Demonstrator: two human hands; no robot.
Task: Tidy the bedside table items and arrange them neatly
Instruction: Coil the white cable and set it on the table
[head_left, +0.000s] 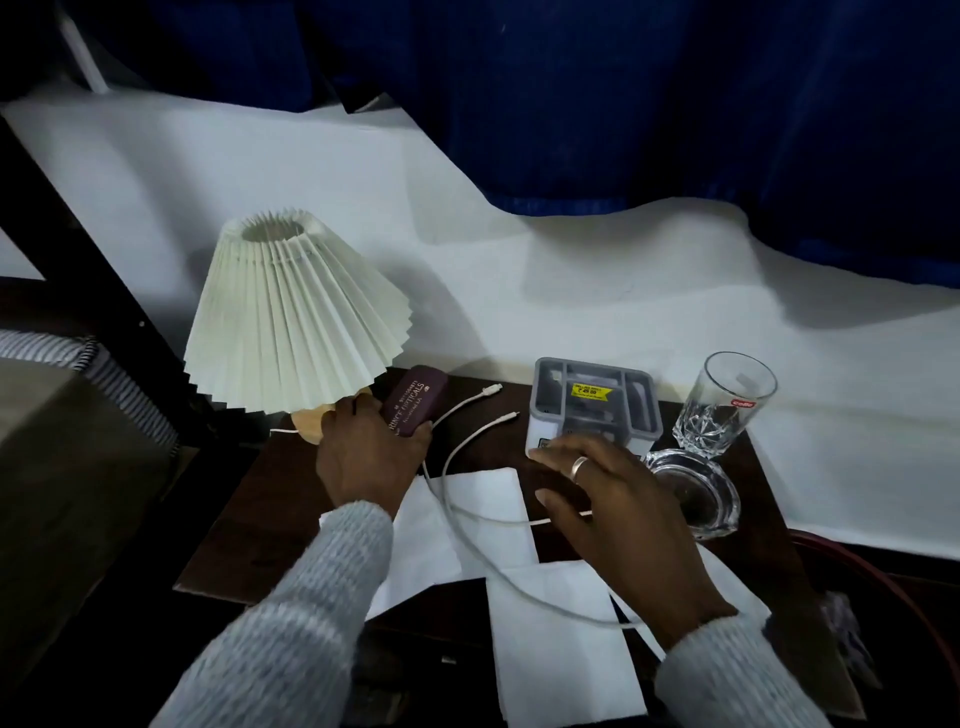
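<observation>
On the dark wooden bedside table (244, 525) my left hand (363, 457) grips the near end of a maroon glasses case (418, 397), which lies beside the lamp's wooden base. My right hand (608, 499) hovers with spread, relaxed fingers in front of a grey and white organiser box (597, 402), fingertips at its near side. A white charging cable (467, 441) loops across the table and passes under my right hand. Two white paper sheets (483, 509) lie under the cable. A cut drinking glass (722, 405) stands right of the box, with a glass ashtray (701, 493) in front of it.
A lamp with a pleated cream shade (291, 317) stands at the table's back left corner. White cloth (519, 234) and a dark blue curtain (623, 104) lie behind the table. A bed edge with striped fabric (78, 358) is at the left.
</observation>
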